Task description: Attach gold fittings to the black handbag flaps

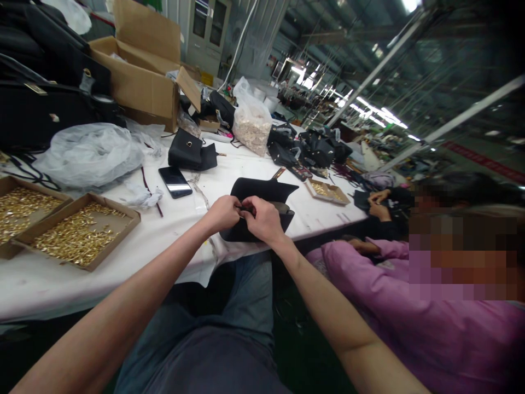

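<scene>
Fingertips nearly meeting, my left hand [226, 212] and right hand [264, 218] pinch the black bag [246, 233] at its opening (the exact part between them is too small to tell). Small, even finger movements, with the bag braced on the table, should serve best. It lies directly beneath my grip, its flap [262, 189] spread beyond my fingers, near the edge of the white table [164, 232].

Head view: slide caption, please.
Left hand and right hand meet at an open black flap bag; two cardboard trays of gold-coloured fittings at left.
</scene>
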`<control>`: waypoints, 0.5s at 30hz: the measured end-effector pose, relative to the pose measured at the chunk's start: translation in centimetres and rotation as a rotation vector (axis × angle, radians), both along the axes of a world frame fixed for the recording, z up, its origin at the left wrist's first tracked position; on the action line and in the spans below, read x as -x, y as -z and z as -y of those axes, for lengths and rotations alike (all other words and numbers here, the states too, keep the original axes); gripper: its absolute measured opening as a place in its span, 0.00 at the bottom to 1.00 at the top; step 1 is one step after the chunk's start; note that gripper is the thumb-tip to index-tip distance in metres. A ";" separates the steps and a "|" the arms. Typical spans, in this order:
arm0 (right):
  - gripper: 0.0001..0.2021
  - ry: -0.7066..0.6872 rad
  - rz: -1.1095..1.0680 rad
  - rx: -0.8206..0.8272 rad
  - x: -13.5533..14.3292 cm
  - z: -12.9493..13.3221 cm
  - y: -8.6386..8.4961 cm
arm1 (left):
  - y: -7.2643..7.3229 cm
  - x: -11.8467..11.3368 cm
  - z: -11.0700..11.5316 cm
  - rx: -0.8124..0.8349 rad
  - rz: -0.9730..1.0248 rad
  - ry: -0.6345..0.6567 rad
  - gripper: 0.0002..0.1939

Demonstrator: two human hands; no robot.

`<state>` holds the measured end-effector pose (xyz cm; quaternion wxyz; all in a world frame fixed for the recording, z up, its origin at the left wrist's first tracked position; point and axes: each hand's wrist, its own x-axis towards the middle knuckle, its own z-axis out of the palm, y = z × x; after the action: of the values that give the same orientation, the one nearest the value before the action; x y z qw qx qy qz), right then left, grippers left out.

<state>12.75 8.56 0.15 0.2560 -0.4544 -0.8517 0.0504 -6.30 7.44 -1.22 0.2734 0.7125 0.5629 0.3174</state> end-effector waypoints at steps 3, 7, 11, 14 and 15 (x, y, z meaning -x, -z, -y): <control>0.11 -0.062 -0.040 0.042 -0.4 0.0 -0.2 | 0.1 0.1 0.6 -0.020 0.005 0.011 0.13; 0.21 -0.117 -0.084 0.111 -1.1 0.3 -0.6 | 0.4 0.1 1.9 -0.067 0.057 0.037 0.14; 0.23 -0.091 -0.107 0.119 -1.4 0.7 -0.5 | 0.8 -0.2 3.0 -0.129 0.108 0.017 0.13; 0.18 -0.087 -0.103 0.119 -1.4 0.7 -0.5 | 1.6 -0.6 3.6 -0.158 0.168 -0.012 0.16; 0.16 -0.106 -0.081 0.110 -1.3 0.6 -0.7 | 1.9 -0.7 3.7 -0.164 0.192 -0.016 0.17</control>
<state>14.10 7.97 0.83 0.2618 -0.4195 -0.8596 0.1287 -5.57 3.71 -3.13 0.2641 0.6943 0.5120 0.4312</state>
